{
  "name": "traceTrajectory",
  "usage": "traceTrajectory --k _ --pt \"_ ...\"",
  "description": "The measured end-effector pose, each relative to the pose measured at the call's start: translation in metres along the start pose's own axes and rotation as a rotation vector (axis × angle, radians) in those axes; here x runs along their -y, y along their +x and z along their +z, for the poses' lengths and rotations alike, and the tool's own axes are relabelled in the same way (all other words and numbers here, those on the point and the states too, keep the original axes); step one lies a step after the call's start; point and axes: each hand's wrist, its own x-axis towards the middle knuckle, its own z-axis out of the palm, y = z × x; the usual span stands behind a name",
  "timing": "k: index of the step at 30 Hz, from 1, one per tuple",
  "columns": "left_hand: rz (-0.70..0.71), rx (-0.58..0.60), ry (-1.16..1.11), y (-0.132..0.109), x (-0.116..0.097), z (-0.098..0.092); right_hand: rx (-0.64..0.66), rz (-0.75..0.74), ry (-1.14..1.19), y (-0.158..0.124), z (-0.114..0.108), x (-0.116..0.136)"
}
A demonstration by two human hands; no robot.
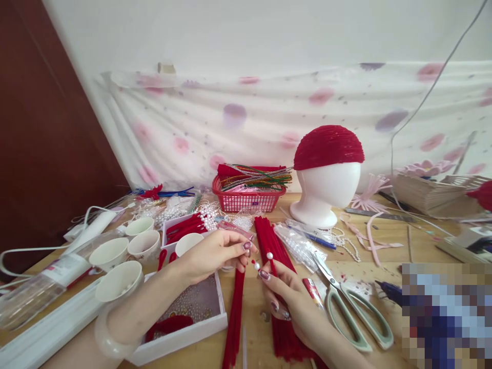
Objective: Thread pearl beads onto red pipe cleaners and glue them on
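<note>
My right hand point(286, 292) pinches red pipe cleaner pieces between thumb and fingers. Two white pearl beads point(269, 255) sit at their tips, one upright and one pointing left. Just to the left, my left hand point(230, 248) is closed in a pinch, thumb against fingertips; what it holds, if anything, is too small to make out. Below my hands lie a narrow bundle of red pipe cleaners point(234, 318) and a wider bundle point(265, 233), partly covered by my right hand. A white box point(221, 325) with loose beads and red pieces lies under my left forearm.
Scissors point(342, 297) with pale green handles lie right of my right hand. Several white cups point(119, 281) stand at left. Behind are a red basket point(249, 201) of pipe cleaners and a white foam head point(326, 192) in a red cap point(330, 146). Bagged beads point(294, 246) lie nearby.
</note>
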Motion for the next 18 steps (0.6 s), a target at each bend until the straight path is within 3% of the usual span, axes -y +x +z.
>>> traceTrajectory --k 11,18 --pt "-0.195 0.114 -0.178 0.0015 0.0007 -0.0016 -0.056 -0.018 -0.023 -0.0032 0.0010 0.0005" --pt "-0.235 0.151 -0.079 -0.0017 -0.0004 -0.0008 -0.012 -0.062 -0.020 -0.0069 0.0038 -0.0075"
